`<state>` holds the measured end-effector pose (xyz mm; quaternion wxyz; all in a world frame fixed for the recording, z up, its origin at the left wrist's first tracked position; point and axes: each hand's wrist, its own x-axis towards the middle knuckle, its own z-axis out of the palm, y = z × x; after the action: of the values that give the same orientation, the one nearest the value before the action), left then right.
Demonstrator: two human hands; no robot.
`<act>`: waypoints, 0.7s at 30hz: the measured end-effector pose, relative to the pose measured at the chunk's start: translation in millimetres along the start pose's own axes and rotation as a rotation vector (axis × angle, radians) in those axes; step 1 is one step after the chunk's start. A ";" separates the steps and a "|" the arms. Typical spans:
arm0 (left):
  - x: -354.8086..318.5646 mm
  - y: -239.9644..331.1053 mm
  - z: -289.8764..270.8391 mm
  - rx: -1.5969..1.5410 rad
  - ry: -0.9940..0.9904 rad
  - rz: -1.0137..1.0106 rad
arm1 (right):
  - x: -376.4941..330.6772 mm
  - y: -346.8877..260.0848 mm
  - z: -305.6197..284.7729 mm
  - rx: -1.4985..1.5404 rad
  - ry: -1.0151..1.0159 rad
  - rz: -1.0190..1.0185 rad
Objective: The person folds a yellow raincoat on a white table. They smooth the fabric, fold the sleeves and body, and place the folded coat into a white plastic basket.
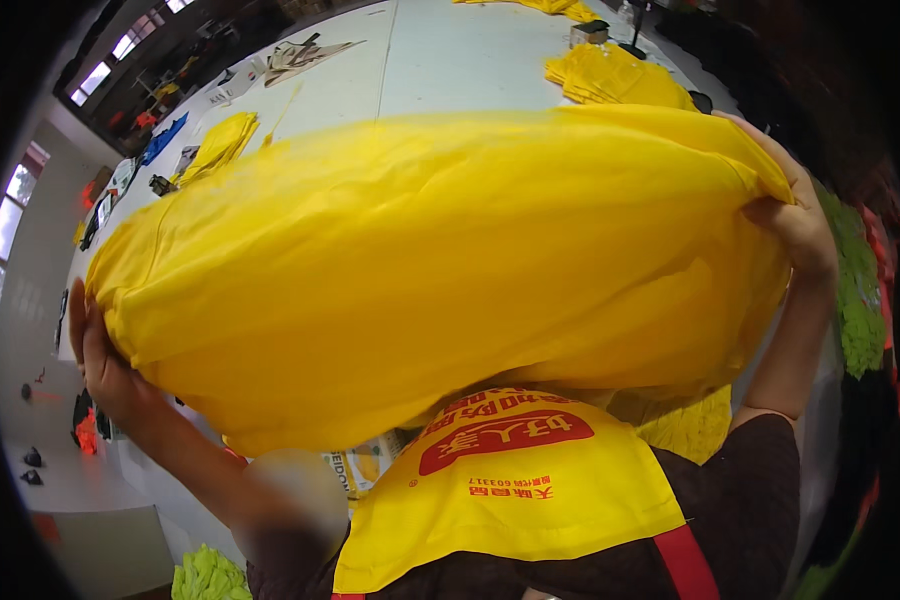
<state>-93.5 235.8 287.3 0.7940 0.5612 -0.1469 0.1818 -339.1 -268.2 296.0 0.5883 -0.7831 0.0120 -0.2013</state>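
A large yellow cloth (450, 270) is stretched wide in front of me, held up above the table and sagging in soft folds. At its left end, my left hand (108, 365) grips the edge, with part of the fingers hidden behind the fabric. My right hand (798, 225) holds the opposite end, thumb below and fingers folded over the upper corner. Below the cloth I wear a yellow apron (570, 500) with red print and red straps. More yellow fabric (685, 425) shows under the cloth's lower right edge.
A white table (440, 60) spreads out beyond the cloth. On it are a folded yellow stack (620, 78) at far right, yellow fabric (220, 145) at left, and a beige cloth item (305, 58). Green garments (858, 290) lie at right, a lime-green heap (210, 575) at lower left.
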 end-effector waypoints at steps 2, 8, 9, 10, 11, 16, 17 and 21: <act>24.8 -21.9 3.2 -0.034 -0.033 -0.013 | 38.0 25.8 -15.0 -0.326 -0.002 -0.016; 60.0 -252.7 22.9 0.509 -0.148 0.001 | 125.0 184.9 21.0 -1.286 -0.166 0.280; 55.2 -287.2 18.3 0.535 -0.202 -0.085 | 127.3 205.8 29.5 -1.371 -0.212 0.347; 50.6 -311.3 17.7 0.561 -0.254 -0.171 | 127.2 227.0 41.0 -1.360 -0.180 0.215; 41.2 -330.9 28.3 0.537 -0.249 -0.227 | 123.2 249.1 51.2 -1.354 -0.142 0.094; 12.1 -342.0 58.0 0.566 -0.206 -0.291 | 73.5 293.2 143.6 -1.066 -0.400 -0.176; 13.8 -344.9 60.8 0.562 -0.203 -0.279 | 36.5 328.8 155.0 -1.099 -0.491 -0.163; 11.1 -333.4 47.5 0.413 -0.230 -0.493 | 40.1 293.2 166.5 -1.008 -0.855 0.127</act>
<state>66.2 91.0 28.3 0.6618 0.7457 -0.0555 -0.0542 -183.5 -216.0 -1.2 0.1137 -0.9711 -0.0836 0.1925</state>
